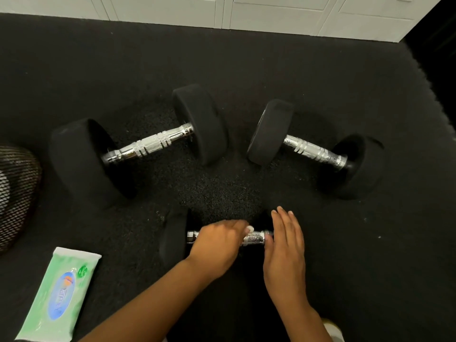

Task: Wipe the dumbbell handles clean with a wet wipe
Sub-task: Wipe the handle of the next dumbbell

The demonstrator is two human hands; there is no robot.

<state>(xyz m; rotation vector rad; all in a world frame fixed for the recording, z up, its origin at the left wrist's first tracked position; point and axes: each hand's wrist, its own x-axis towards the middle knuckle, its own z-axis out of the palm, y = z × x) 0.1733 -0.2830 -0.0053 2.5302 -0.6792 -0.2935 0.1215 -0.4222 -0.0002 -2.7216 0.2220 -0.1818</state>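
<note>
Three dumbbells with black heads and chrome handles lie on the black floor. The large dumbbell (pixel 150 144) is at the back left and the medium dumbbell (pixel 314 150) at the back right. The small dumbbell (pixel 256 238) lies closest to me. My left hand (pixel 217 245) is closed over the small dumbbell's handle, hiding its middle. My right hand (pixel 286 245) lies flat with fingers straight over the dumbbell's right head, which is hidden. No wipe shows in either hand. A green wet wipe pack (pixel 58 294) lies at the lower left.
A black mesh basket (pixel 17 193) stands at the left edge. White cabinet fronts (pixel 271 13) run along the far side of the black rubber floor (pixel 222 193). Something pale (pixel 333 327) shows at the bottom edge beside my right forearm.
</note>
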